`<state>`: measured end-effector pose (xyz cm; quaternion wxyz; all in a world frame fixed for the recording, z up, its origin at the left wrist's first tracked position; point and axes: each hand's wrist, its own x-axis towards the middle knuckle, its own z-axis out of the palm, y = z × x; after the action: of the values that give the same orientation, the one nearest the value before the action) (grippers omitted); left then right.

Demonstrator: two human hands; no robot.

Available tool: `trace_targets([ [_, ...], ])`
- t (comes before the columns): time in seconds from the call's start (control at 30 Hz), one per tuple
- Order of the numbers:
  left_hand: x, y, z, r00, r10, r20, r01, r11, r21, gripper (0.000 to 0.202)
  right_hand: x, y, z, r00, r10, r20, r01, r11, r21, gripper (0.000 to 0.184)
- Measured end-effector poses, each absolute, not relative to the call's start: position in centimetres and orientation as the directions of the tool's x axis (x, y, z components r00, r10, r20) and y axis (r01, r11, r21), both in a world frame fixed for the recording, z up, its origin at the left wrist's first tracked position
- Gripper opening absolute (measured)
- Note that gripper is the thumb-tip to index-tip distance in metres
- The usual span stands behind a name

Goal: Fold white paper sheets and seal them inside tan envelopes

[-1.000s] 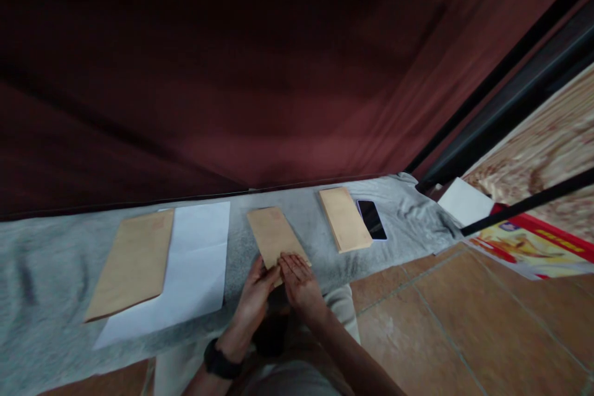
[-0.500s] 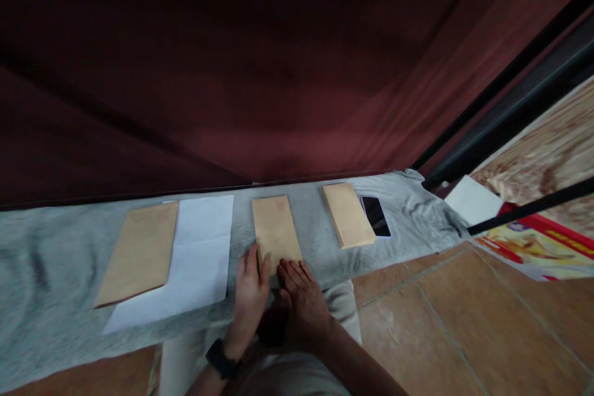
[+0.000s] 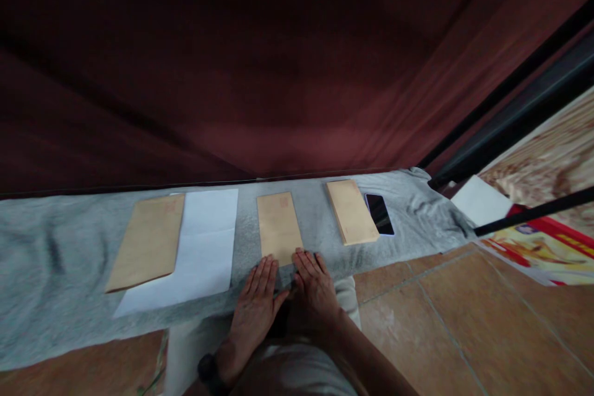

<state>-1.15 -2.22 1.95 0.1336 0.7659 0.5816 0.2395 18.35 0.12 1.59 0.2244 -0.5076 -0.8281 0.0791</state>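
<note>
A brown paper envelope (image 3: pixel 279 227) lies flat on the grey cloth, its printed end away from me. My left hand (image 3: pixel 256 298), fingers stretched out, has its tips at the envelope's near left corner. My right hand (image 3: pixel 315 283) lies palm down with straight fingers at the near right corner. To the right rests a stack of brown envelopes (image 3: pixel 352 213), partly over a dark-screened phone (image 3: pixel 380 215). On the left a larger brown envelope (image 3: pixel 147 240) overlaps some white paper (image 3: pixel 206 250).
Grey cloth (image 3: pixel 55 272) covers the narrow surface before a dark red hanging curtain (image 3: pixel 288 105). On the right are black poles (image 3: pixel 533 216), a white sheet (image 3: pixel 481 200) and a colourful printed box or sheet (image 3: pixel 547 247) by the tiled floor (image 3: pixel 431 322).
My left hand has gone from gripping the middle envelope's left edge to lying flat at its near corner. The right hand's fingers have shifted slightly right along the near edge.
</note>
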Motion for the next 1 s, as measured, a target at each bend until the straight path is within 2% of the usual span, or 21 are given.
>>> trace_targets([
  [0.13, -1.2, -2.4, 2.3, 0.081, 0.984, 0.156, 0.799, -0.157, 0.581, 0.053, 19.6, 0.3, 1.5, -0.346, 0.886, 0.308, 0.823, 0.444, -0.355, 0.049],
  [0.33, -1.2, -2.0, 2.3, 0.0, 0.984, 0.178, 0.818, -0.102, 0.567, 0.043, 19.8, 0.3, 1.2, -0.322, 0.89, 0.323, 0.83, 0.43, -0.355, 0.048],
  [0.43, -1.3, -0.5, 2.3, -0.067, 0.979, 0.192, 0.784, -0.067, 0.617, 0.041, 19.6, 0.4, 0.7, -0.323, 0.881, 0.346, 0.83, 0.439, -0.343, 0.047],
  [0.53, -1.3, 1.4, 2.4, -0.192, 0.965, 0.178, 0.68, 0.0, 0.733, 0.047, 19.4, 0.5, 0.0, -0.312, 0.874, 0.372, 0.839, 0.437, -0.324, 0.048],
  [0.67, -1.1, 3.1, 3.1, -0.316, 0.949, -0.008, 0.408, 0.143, 0.902, 0.066, 19.3, 0.7, -0.8, -0.324, 0.853, 0.41, 0.838, 0.46, -0.294, 0.053],
  [0.8, 0.1, 3.4, 4.7, -0.316, 0.944, -0.091, 0.212, 0.164, 0.964, 0.07, 18.4, 1.1, -0.8, -0.297, 0.844, 0.447, 0.838, 0.455, -0.302, 0.064],
  [0.9, 1.8, 3.0, 6.6, -0.255, 0.965, -0.061, 0.158, 0.104, 0.982, 0.069, 17.3, 1.5, 0.1, -0.228, 0.864, 0.449, 0.837, 0.409, -0.362, 0.069],
  [1.0, 3.6, 2.6, 8.2, -0.181, 0.983, -0.019, 0.134, 0.044, 0.99, 0.062, 16.6, 2.1, 1.4, -0.145, 0.901, 0.408, 0.812, 0.344, -0.472, 0.062],
])
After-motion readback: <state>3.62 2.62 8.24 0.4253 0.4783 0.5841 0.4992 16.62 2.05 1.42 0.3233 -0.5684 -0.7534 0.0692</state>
